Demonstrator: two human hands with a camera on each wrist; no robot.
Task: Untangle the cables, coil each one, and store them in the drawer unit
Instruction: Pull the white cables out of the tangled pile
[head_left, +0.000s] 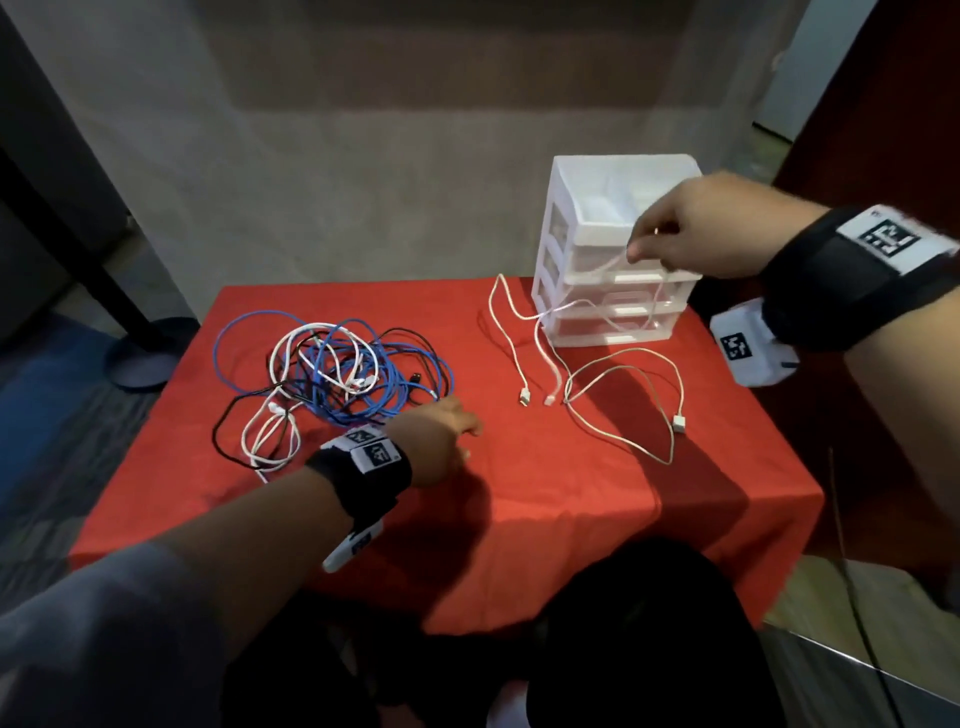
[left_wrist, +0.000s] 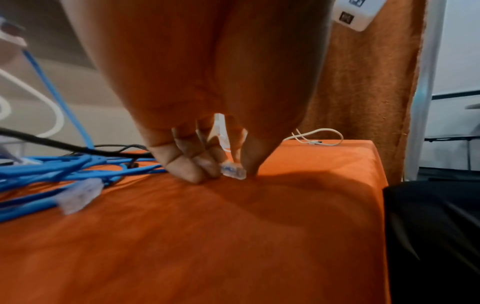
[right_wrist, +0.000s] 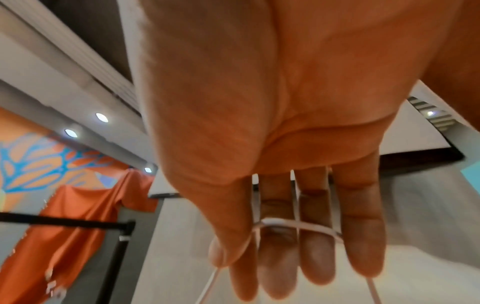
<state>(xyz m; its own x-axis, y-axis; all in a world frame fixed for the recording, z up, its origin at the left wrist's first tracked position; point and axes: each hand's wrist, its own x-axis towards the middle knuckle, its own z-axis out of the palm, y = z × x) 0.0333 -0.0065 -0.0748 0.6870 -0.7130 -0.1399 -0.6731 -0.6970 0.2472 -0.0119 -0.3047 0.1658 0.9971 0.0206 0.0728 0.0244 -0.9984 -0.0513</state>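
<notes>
Holding a white cable (head_left: 597, 270) up in our right hand (head_left: 691, 228), we've got it pinched between thumb and fingers (right_wrist: 278, 257), with the strand running across the fingers in the right wrist view. That grip sits in front of the upper part of the white drawer unit (head_left: 613, 244), which stands on the far right of the counter (head_left: 545, 519) with its red cloth. From the grip the cable droops down across the drawer fronts and out onto the cloth below, where its loops and plug ends (head_left: 524, 397) lie spread out.

Our left hand (head_left: 441, 441) is down on the cloth, well apart from the right one. Its grip is closed on a clear network plug (left_wrist: 233, 169), thumb on one side and curled fingers (left_wrist: 192, 164) on the other, the plug right at the cloth. Just to the left of that grip sits the tangled pile (head_left: 332, 379): blue cable (left_wrist: 52, 166), black and white strands all looped through each other. Another clear plug (left_wrist: 80, 193) lies at the near edge of the pile.

Both wrists wear black straps with printed tags (head_left: 878, 239).
</notes>
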